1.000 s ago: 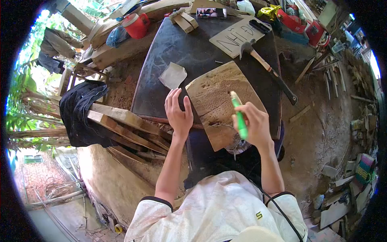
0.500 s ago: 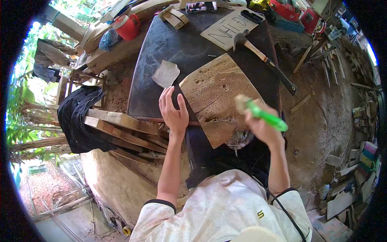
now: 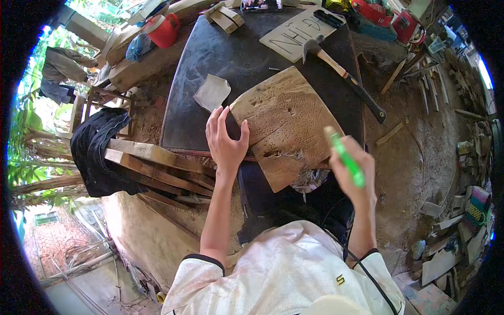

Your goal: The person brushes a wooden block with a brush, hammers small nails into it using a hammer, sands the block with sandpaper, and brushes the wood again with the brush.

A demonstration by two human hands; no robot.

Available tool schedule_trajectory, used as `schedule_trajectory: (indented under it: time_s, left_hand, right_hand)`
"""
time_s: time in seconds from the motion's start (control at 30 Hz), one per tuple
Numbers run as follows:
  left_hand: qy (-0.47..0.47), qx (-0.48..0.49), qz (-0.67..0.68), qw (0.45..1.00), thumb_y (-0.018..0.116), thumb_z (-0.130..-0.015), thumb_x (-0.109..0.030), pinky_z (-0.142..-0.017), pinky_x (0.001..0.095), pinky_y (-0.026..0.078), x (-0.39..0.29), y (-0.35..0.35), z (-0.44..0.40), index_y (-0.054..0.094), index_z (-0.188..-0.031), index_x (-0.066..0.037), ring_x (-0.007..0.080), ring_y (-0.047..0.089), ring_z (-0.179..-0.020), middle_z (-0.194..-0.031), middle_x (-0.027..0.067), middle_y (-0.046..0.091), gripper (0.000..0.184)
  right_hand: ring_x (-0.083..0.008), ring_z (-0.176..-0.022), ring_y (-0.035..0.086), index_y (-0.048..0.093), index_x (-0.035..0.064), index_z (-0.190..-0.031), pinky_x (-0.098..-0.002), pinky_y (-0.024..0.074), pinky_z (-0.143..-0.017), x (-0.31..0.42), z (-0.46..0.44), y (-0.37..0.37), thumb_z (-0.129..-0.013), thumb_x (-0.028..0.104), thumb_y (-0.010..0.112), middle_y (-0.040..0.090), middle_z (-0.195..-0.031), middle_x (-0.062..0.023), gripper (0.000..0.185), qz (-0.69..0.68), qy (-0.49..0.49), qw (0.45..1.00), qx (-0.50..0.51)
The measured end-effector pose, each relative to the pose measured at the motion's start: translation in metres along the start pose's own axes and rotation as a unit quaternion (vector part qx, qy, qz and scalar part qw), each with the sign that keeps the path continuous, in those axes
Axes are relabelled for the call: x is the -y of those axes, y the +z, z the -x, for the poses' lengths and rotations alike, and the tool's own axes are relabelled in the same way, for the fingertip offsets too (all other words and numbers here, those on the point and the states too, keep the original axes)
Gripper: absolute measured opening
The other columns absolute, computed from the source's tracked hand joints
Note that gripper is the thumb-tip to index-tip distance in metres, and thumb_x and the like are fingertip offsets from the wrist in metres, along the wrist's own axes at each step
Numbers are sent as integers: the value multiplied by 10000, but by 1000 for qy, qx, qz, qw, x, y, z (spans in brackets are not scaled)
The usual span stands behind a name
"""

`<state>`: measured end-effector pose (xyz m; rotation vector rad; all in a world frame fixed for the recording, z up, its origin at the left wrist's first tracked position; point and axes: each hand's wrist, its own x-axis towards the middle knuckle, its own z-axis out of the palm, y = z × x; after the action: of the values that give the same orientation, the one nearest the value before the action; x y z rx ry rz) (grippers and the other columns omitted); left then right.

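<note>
Bottom centre of frame: wearer's off-white short-sleeved shirt with dark trim (image 3: 278, 262). Right of centre, right hand (image 3: 357, 170), motion-blurred, fingers closed round a bright green-handled tool with a pale tip (image 3: 350, 165). Tip at the right edge of the board; contact cannot be told. Left of centre, left hand (image 3: 227, 144), fingers parted, bent a little, grasping nothing; thumb overlaps the board's left edge, whether pressing is unclear.

Mid-frame: brown, roughly four-sided wooden board (image 3: 286, 118), set askew, surface peppered with small holes, lower corner reaching past the near edge of the black-topped bench (image 3: 191, 65). Left of frame, pale timber planks (image 3: 149, 152), a black cloth (image 3: 100, 149) draped over their ends.

Farther up, on the bench: pale grey, irregular flat sheet (image 3: 213, 92) just beyond the left fingertips; small metal nail (image 3: 273, 69) near the board's top; claw hammer with a black grip (image 3: 346, 77) lying diagonally, upper right. Head of it touches or overlaps the pale lettered panel (image 3: 289, 41). Upper centre, light wooden blocks (image 3: 227, 20); top edge, a phone with a lit screen (image 3: 261, 4). Upper left, beyond the bench, a red plastic jug (image 3: 163, 32).
</note>
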<state>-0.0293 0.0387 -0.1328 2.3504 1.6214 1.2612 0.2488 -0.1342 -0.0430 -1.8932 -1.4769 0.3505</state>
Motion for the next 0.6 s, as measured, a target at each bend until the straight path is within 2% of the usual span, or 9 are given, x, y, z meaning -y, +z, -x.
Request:
schedule_trajectory:
  time_s: [0.1,0.13,0.2,0.27,0.33,0.43,0.47,0.53,0.6]
  left_hand:
    - [-2,-7,7,1000,793,-983,-281,-1191,527,461,-2,0,-1,659,-1416,-26,408,592,-1404,-1465,203,654,520]
    - [-3,-10,12,1000,785,-992,-275,-1188,527,463,-2,0,-1,662,-1411,-25,404,596,-1401,-1459,200,659,502]
    - [11,-19,15,1000,745,-1025,-243,-1181,524,467,1,2,-1,670,-1395,-19,405,605,-1387,-1439,199,671,439]
    - [11,-21,17,1000,708,-1052,-225,-1181,518,462,3,2,0,673,-1383,-16,404,605,-1383,-1428,201,675,393]
    - [2,-18,18,1000,672,-1072,-219,-1189,508,448,2,3,-1,673,-1373,-16,403,595,-1388,-1425,205,669,363]
    - [7,-30,34,999,604,-1099,-139,-1192,508,443,5,5,-1,675,-1365,-21,400,594,-1396,-1425,192,674,299]
    - [6,-33,40,999,594,-1101,-127,-1192,508,443,7,4,0,675,-1364,-22,399,594,-1397,-1424,189,676,294]
    - [15,-45,19,999,571,-1110,-69,-1152,504,487,3,0,-1,681,-1349,-1,414,636,-1333,-1396,206,694,272]
    - [7,-49,25,998,585,-1107,-77,-1152,502,488,5,1,-1,681,-1349,-1,414,637,-1334,-1399,205,694,271]
  right_hand:
    - [-338,-815,737,679,102,-1123,-427,600,-737,13,16,17,-964,86,758,712,-977,-131,178,-104,-167,958,209]
    - [-298,-833,754,704,98,-1133,-401,602,-741,18,16,19,-968,97,779,740,-982,-108,181,-100,-182,944,258]
    - [-250,-831,760,739,92,-1122,-377,593,-725,12,-1,11,-991,110,779,757,-986,-93,139,-175,-144,945,237]
    - [-223,-815,751,768,92,-1091,-343,569,-693,10,-22,3,-1008,105,772,759,-986,-96,84,-84,-89,982,147]
    - [-390,-876,746,729,75,-1083,-446,588,-737,26,-41,-3,-1019,197,756,724,-956,-171,140,-37,-90,976,195]
    - [-425,-938,750,714,56,-1096,-509,586,-784,44,-64,23,-1032,303,742,736,-989,-206,257,-41,-219,931,290]
    - [-448,-1001,745,694,53,-1115,-553,577,-838,64,-99,30,-1046,367,709,748,-1038,-225,322,41,-183,914,359]
    - [-455,-1041,742,687,60,-1150,-545,583,-862,57,-131,55,-1044,335,716,764,-1082,-231,297,13,-206,919,337]
    - [-384,-967,734,713,118,-1239,-506,587,-815,36,-140,93,-1006,193,709,729,-1084,-175,245,1,-272,937,221]
